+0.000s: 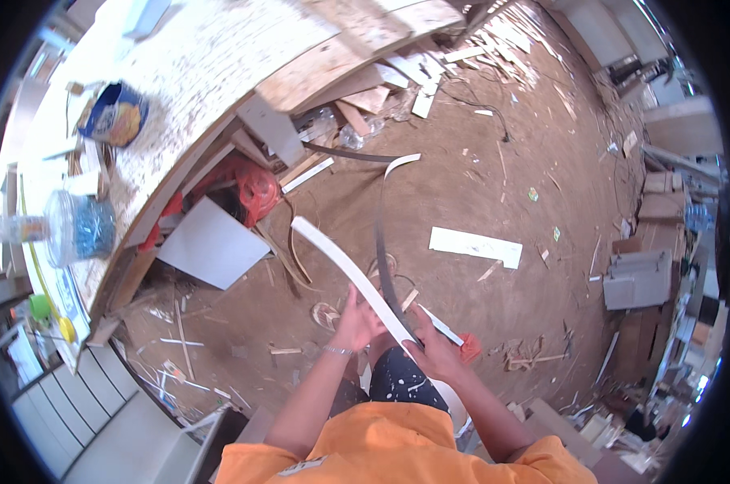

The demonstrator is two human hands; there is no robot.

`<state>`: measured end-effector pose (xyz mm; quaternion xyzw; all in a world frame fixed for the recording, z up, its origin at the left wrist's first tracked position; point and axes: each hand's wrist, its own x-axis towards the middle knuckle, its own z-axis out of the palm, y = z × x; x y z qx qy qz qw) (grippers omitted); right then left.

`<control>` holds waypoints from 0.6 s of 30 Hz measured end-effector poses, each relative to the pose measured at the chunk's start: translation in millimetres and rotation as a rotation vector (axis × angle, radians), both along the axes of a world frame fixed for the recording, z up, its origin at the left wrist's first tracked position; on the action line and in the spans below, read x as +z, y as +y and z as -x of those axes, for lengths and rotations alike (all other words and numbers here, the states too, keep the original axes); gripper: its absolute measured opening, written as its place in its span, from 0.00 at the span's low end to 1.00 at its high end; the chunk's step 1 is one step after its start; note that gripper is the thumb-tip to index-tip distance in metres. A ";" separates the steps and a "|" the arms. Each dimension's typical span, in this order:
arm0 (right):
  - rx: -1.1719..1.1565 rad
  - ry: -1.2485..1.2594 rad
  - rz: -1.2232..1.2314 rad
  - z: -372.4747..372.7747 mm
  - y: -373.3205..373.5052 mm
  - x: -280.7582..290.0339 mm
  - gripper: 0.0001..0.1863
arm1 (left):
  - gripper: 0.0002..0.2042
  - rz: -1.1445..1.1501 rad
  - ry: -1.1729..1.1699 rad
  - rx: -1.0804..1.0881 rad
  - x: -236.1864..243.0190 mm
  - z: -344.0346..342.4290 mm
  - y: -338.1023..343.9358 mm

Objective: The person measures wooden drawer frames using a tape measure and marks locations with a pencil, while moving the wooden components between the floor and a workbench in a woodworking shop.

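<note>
A long, thin, flexible strip, like edge banding, has a white face (pixel 340 262) and a dark back. Its white end rises ahead of me, and a dark length (pixel 381 234) loops away over the floor, curling white at its far bend. My right hand (pixel 439 353) is closed round the strip in front of my thighs. My left hand (pixel 360 324) lies beside the white length, thumb up and fingers spread, partly behind the strip; whether it touches is unclear.
A worn workbench (pixel 211 56) at the left bears a blue tin (pixel 115 114) and a clear jar (pixel 81 228). Below it leans a white panel (pixel 214 244) by a red bag (pixel 256 189). A white board (pixel 476 247), offcuts and a cable (pixel 494 113) litter the dirt floor.
</note>
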<state>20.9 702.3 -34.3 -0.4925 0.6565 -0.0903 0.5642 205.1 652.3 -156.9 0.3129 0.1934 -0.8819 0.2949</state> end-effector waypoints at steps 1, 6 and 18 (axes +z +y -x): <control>-0.097 -0.066 -0.045 6.3 5.7 10.3 0.30 | 0.43 0.016 0.041 0.019 4.7 17.8 -15.5; -0.430 -0.186 -0.106 55.7 63.8 38.1 0.20 | 0.38 0.012 0.233 0.183 39.3 97.3 -74.6; -1.002 -0.265 0.105 181.9 154.4 175.5 0.13 | 0.21 -0.002 -0.179 -0.016 9.4 241.4 -224.5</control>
